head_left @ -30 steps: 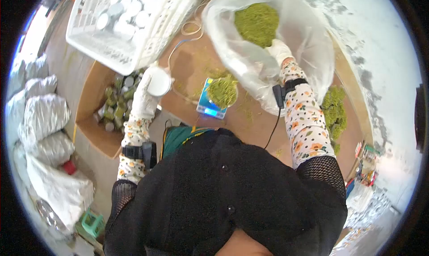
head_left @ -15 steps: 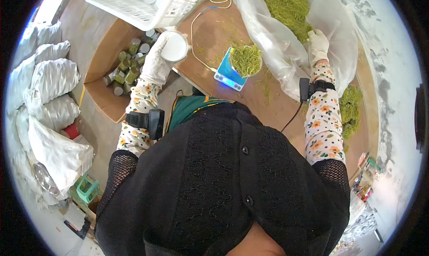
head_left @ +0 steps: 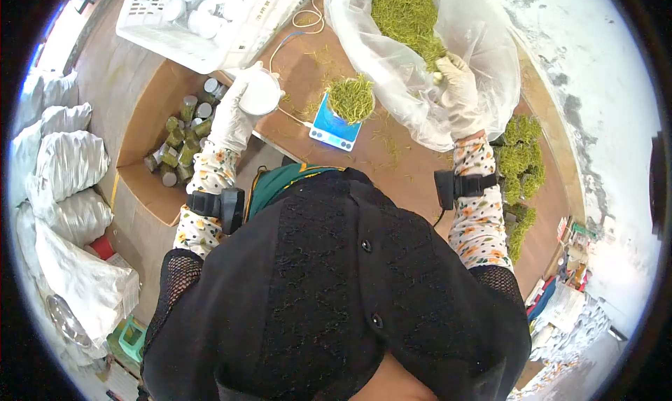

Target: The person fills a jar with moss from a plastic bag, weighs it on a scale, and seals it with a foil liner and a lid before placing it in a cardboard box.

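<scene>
The left hand [head_left: 231, 115], gloved, is curled part open around a white-lidded jar [head_left: 260, 93] above the gap between the carton [head_left: 149, 180] and the table edge, while the right hand [head_left: 458, 86] has its fingers bent at the bag [head_left: 490, 40] beside the green herb [head_left: 406, 19], whether gripping any I cannot tell. Between them the filled container [head_left: 351, 101] stands on the scale [head_left: 336, 129], with bare tabletop [head_left: 399, 180] before it

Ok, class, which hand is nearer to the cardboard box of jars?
Left. The left hand, holding a round white item, is beside the cardboard box; the right hand is well off, at the open plastic bag.
</scene>
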Tool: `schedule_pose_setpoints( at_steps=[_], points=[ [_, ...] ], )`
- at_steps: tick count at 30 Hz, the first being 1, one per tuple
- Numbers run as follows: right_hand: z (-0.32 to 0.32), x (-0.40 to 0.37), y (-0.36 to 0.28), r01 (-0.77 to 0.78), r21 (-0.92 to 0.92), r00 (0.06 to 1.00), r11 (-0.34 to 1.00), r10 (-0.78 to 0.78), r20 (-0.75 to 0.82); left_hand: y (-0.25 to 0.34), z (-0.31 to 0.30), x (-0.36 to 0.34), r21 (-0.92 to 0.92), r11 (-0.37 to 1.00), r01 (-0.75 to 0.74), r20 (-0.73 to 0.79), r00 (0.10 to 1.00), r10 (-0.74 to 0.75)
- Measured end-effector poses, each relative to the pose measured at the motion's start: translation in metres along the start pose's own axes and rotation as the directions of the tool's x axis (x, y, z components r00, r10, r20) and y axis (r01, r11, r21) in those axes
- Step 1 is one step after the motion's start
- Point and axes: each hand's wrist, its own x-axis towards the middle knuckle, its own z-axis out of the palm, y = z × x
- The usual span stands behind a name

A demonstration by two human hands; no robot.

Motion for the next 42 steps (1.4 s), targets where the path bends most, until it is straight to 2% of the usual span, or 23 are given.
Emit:
schedule_pose_setpoints(
  at_steps=[1, 2, 5, 6, 7, 9, 10, 12, 15, 17, 19, 22, 25, 27, 29, 31, 32, 35, 36, 42],
  points=[
    [0.010, -0.009, -0.002, -0.030, 0.037, 0.998, 0.999, 0.028, 0.050, 0.000, -0.002, 0.001, -0.012, 1.000, 0.004, 0.016, 1.000, -0.003],
    [0.020, -0.018, -0.006, -0.051, 0.034, 0.985, 0.998, 0.045, 0.166, -0.001, -0.002, 0.001, -0.023, 1.000, 0.007, 0.032, 0.999, -0.006],
    [0.073, -0.058, -0.029, -0.101, -0.032, 0.936, 0.994, 0.106, 0.336, 0.000, 0.004, -0.001, -0.017, 1.000, -0.001, 0.031, 1.000, 0.001],
    [0.079, -0.062, -0.026, 0.094, -0.298, 0.926, 0.950, 0.027, 0.376, 0.001, 0.006, -0.002, -0.023, 1.000, -0.003, 0.020, 1.000, 0.004],
    [0.084, -0.065, -0.022, 0.287, -0.527, 0.901, 0.800, -0.038, 0.432, 0.001, 0.007, -0.002, -0.030, 1.000, -0.006, 0.012, 1.000, 0.007],
    [0.089, -0.065, -0.008, 0.486, -0.702, 0.850, 0.520, -0.094, 0.519, 0.000, 0.002, -0.001, -0.038, 0.999, -0.006, 0.020, 1.000, 0.006],
    [0.089, -0.064, 0.004, 0.518, -0.710, 0.836, 0.477, -0.108, 0.537, 0.000, -0.001, 0.000, -0.042, 0.999, -0.005, 0.024, 1.000, 0.006],
    [0.092, -0.060, 0.019, 0.706, -0.685, 0.708, 0.179, -0.220, 0.672, 0.002, 0.000, -0.003, -0.054, 0.998, 0.010, 0.022, 1.000, -0.009],
    [0.097, -0.058, 0.031, 0.738, -0.674, 0.669, 0.037, -0.172, 0.723, 0.003, -0.002, -0.002, -0.064, 0.998, 0.016, 0.014, 1.000, -0.015],
    [0.087, -0.055, 0.054, 0.681, -0.663, 0.725, 0.313, -0.159, 0.670, 0.002, -0.002, -0.003, -0.061, 0.998, 0.010, -0.009, 1.000, -0.011],
    [0.101, -0.066, 0.040, 0.706, -0.706, 0.709, 0.057, -0.049, 0.704, 0.002, 0.000, -0.003, -0.050, 0.999, 0.004, -0.041, 0.999, -0.006],
    [0.109, -0.069, 0.029, 0.725, -0.689, 0.689, 0.023, -0.030, 0.724, 0.001, -0.002, -0.001, -0.064, 0.998, 0.001, -0.037, 0.999, -0.004],
    [0.099, -0.067, 0.038, 0.803, -0.594, 0.589, 0.048, -0.216, 0.779, 0.002, 0.001, -0.001, -0.061, 0.998, -0.012, -0.021, 1.000, 0.011],
    [0.088, -0.059, 0.046, 0.766, -0.615, 0.642, 0.185, -0.187, 0.743, 0.001, 0.000, 0.001, -0.077, 0.997, -0.010, 0.008, 1.000, 0.011],
    [0.078, -0.058, 0.047, 0.738, -0.648, 0.674, 0.188, -0.168, 0.719, 0.001, 0.000, 0.001, -0.083, 0.997, -0.008, 0.021, 1.000, 0.009],
    [0.092, -0.069, 0.011, 0.719, -0.692, 0.690, 0.060, -0.171, 0.703, 0.002, 0.001, 0.002, -0.075, 0.997, -0.002, 0.020, 1.000, 0.003],
    [0.093, -0.071, 0.001, 0.646, -0.762, 0.762, 0.037, -0.097, 0.641, 0.003, 0.000, 0.003, -0.062, 0.998, -0.008, 0.036, 0.999, 0.010],
    [0.082, -0.068, -0.016, 0.765, -0.570, 0.476, -0.302, -0.332, 0.814, 0.005, 0.003, 0.005, -0.019, 0.999, -0.034, 0.084, 0.996, 0.035],
    [0.085, -0.072, -0.027, 0.828, -0.505, 0.384, -0.245, -0.408, 0.828, 0.007, 0.007, 0.006, -0.002, 0.999, -0.046, 0.096, 0.994, 0.046],
    [0.081, -0.065, -0.021, 0.841, -0.496, 0.372, -0.217, -0.434, 0.820, 0.012, 0.020, 0.012, 0.015, 0.995, -0.099, 0.185, 0.978, 0.095]
  ],
)
